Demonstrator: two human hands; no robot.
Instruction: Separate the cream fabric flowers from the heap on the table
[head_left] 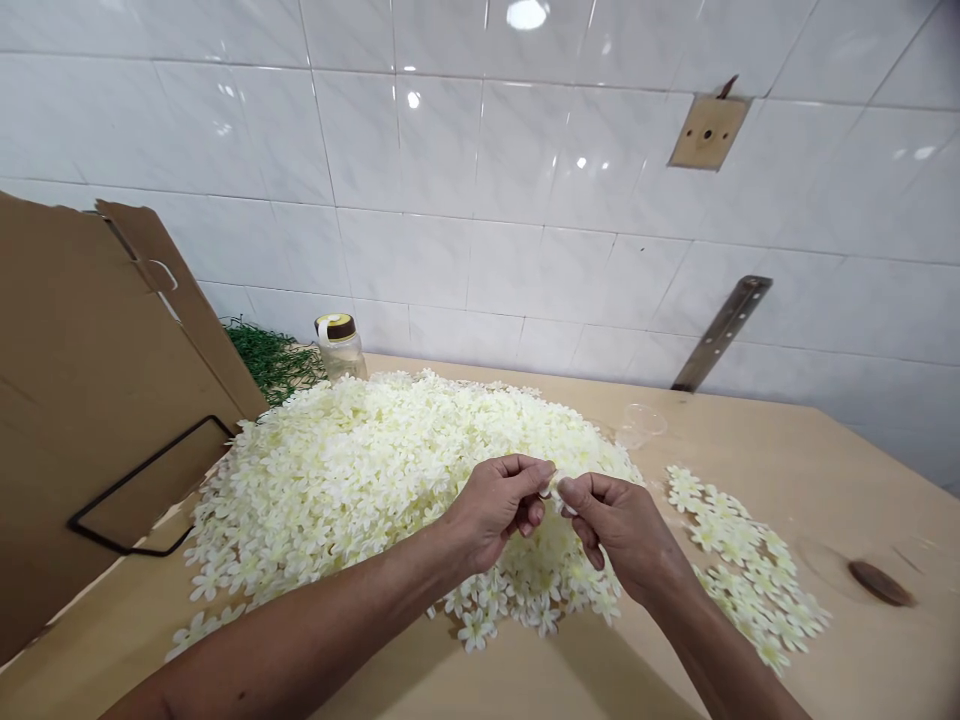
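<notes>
My left hand (510, 500) and my right hand (615, 520) meet above the front of a big heap of pale artificial flowers (360, 460). Both are closed in a pinch, fingertips almost touching. Between them shows a bit of a small white artificial flower (553, 486), mostly covered by the fingers. Beneath my hands, the heap's front edge spreads into loose blossoms (475, 630). To the right of my right wrist lies a smaller, flatter group of the same flowers (750, 570).
A cardboard box (97, 400) with a black wire frame (142, 480) stands at the left. Behind the heap are green plastic foliage (274, 360) and a lidded bottle (341, 348). A clear round dish (643, 420) and a dark brown oval (881, 582) lie right. A metal bracket (721, 333) leans against the tiled wall.
</notes>
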